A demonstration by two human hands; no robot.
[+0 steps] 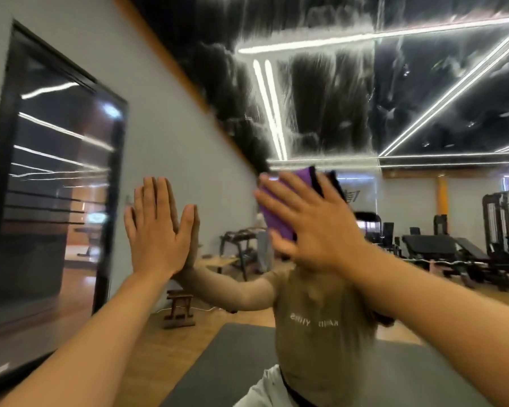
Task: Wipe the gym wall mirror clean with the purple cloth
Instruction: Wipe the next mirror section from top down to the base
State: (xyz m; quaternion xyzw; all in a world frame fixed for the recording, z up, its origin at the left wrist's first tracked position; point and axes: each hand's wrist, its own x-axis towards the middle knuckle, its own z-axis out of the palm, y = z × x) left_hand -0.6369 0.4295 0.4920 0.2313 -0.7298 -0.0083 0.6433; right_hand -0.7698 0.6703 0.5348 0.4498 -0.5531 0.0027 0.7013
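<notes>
At frame centre the right hand [306, 221], fingers spread flat, presses the purple cloth [279, 207] against the mirror [423, 113]; the cloth shows above and left of its fingers. Streaky smears cover the glass above. Left of centre, the left hand [156, 227] lies flat, fingers together, on the mirror's edge beside the grey wall [165, 118].

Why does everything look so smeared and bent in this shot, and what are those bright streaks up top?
Head view: motion blur softens the right hand, the cloth and the reflected shirt; the wide lens tilts and bends the wall and door; the streaks are ceiling light strips reflected in the mirror, which also shows wet smears.
</notes>
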